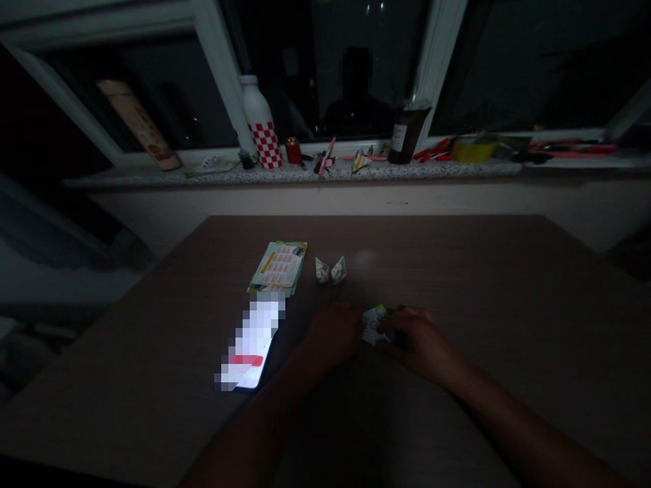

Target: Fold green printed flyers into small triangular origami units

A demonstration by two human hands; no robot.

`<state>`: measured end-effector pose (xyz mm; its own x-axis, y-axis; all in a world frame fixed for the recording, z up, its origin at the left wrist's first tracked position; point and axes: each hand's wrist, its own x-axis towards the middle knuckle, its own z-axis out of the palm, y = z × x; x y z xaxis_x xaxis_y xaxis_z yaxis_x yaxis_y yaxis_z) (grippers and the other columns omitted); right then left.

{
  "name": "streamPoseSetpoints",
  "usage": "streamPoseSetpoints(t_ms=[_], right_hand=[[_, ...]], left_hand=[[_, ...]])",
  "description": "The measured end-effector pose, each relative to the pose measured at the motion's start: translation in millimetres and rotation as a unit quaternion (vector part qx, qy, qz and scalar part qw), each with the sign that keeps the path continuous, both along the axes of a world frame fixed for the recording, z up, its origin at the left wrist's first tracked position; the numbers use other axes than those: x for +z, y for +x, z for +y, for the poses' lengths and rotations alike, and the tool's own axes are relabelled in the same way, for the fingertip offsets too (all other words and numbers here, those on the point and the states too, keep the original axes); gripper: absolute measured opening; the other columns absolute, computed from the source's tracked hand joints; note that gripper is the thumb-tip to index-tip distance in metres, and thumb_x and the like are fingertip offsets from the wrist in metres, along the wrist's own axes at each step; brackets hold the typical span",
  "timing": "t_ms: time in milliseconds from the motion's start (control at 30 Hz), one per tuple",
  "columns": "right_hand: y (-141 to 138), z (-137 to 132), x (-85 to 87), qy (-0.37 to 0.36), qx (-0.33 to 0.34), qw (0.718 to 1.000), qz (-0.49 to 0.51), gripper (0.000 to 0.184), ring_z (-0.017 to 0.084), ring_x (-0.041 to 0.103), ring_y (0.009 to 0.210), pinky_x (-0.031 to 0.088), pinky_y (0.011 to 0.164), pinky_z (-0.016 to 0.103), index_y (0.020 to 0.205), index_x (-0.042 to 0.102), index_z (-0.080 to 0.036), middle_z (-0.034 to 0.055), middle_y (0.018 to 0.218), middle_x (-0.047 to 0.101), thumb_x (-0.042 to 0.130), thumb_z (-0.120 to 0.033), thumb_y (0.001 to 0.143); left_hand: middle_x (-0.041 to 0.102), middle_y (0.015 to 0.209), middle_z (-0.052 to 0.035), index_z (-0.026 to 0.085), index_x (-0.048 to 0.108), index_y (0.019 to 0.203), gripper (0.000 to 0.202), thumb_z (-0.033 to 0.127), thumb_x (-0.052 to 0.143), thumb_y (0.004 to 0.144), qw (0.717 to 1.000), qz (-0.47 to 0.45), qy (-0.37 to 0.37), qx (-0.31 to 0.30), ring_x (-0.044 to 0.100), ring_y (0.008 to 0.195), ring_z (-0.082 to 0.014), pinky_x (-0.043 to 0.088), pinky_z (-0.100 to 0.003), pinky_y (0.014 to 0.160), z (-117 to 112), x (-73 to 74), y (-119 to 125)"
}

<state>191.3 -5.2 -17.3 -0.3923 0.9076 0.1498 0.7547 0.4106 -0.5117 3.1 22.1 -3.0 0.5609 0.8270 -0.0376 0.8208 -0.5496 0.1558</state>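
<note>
A small piece of folded printed paper lies low over the table between my two hands. My left hand is closed at the paper's left edge, its fingertips mostly hidden in shadow. From the other side my right hand pinches the paper between thumb and fingers. Just beyond stand two small pointed folded paper shapes, the left one and the right one, side by side. A stack of printed paper sheets lies further left.
A lit phone lies left of my left forearm on the brown table. Behind it, the stone windowsill carries a checked white bottle, a tall tan bottle, a dark cup and yellow tape. The room is dim.
</note>
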Motion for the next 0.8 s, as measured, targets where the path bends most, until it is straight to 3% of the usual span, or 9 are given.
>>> streamPoseSetpoints(t_ms=[267,500,800], right_hand=[[0.0,0.0,-1.7,0.008,0.025,1.0,0.011,0.028,0.023,0.057,0.098,0.036,0.086,0.037,0.1,0.065,-0.024,0.0032,0.099,0.067,0.068,-0.017,0.073],[0.3,1.8,-0.4,-0.009,0.038,0.999,0.007,0.032,0.023,0.055,0.103,0.036,0.089,0.038,0.107,0.064,-0.026,0.0037,0.106,0.066,0.065,-0.017,0.076],[-1.3,0.6,4.2,-0.016,0.064,0.996,-0.055,0.046,0.026,0.05,0.11,0.033,0.09,0.041,0.125,0.057,-0.033,0.0057,0.114,0.062,0.06,-0.02,0.082]], left_hand=[[0.067,0.09,-0.0094,0.015,0.066,0.09,0.028,0.026,0.04,0.09,1.0,0.01,-0.01,0.004,0.062,0.083,-0.0231,0.047,-0.034,0.073,0.2,2.5,0.3],[0.067,0.089,-0.01,0.014,0.066,0.088,0.029,0.025,0.04,0.09,0.999,0.02,-0.025,0.005,0.063,0.081,-0.0228,0.048,-0.033,0.072,-0.2,9.4,2.6],[0.067,0.089,-0.011,0.013,0.066,0.09,0.031,0.026,0.037,0.093,1.0,0.016,-0.019,0.006,0.064,0.084,-0.0246,0.049,-0.036,0.074,-1.2,7.3,2.7]])
